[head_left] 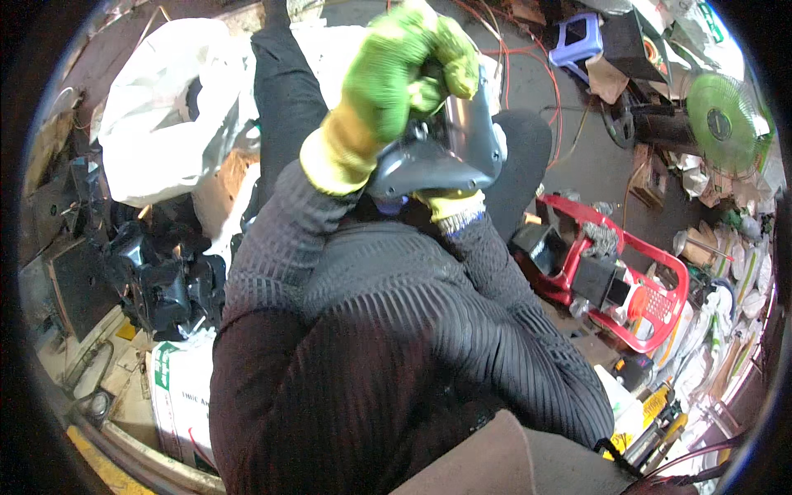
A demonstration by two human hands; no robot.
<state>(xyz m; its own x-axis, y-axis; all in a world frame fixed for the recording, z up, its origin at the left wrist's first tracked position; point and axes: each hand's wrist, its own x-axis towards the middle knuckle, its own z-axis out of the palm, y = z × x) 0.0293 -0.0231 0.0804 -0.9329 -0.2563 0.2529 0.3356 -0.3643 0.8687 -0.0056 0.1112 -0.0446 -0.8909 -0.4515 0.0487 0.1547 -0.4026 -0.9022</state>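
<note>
Cluttered workshop floor, red crate (660, 289) at right. Left hand (388, 82) clenched on grey plastic housing (450, 157) held over lap; right hand (452, 206) cups it underneath. Judged rigid, light, smooth; grip by the edges.

Black machine parts (165, 280) and a white sack (165, 107) crowded the left; a red plastic crate (652, 305) blocked the right. Bare concrete floor (594, 165) beyond the knees lay open.

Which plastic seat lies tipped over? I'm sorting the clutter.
The red chair, right of the person, lies tipped with black parts on it; the purple stool farther off stands upright.
</note>
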